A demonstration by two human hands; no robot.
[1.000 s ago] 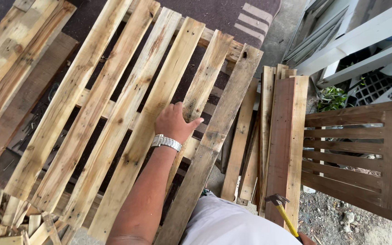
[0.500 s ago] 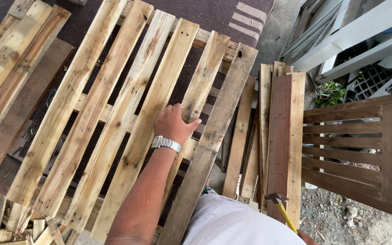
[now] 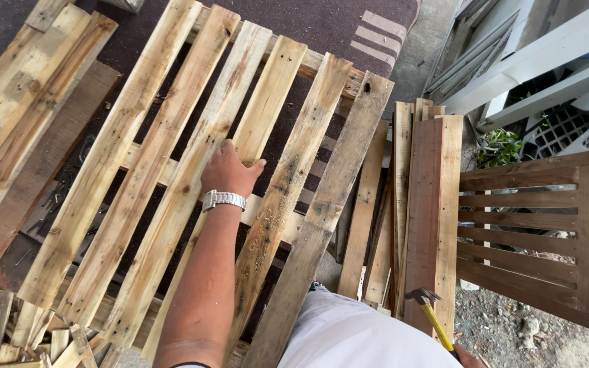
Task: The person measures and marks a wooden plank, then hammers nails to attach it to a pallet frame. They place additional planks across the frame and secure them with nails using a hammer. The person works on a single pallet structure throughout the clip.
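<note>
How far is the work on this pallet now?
Done: loose boards already stand stacked at the right. In hand: the left hand rests on a pallet slat; the right hand holds a hammer. Left: six slats remain on the pallet.

I see a wooden pallet [image 3: 172, 170] lying tilted, its pale, weathered slats running diagonally from lower left to upper right with dark gaps between them. Nail holes show at the upper slat ends; the slats are stained and rough. A claw hammer [image 3: 429, 310] with a yellow handle and grey steel head sits at lower right, head uppermost, before upright loose boards.
</note>
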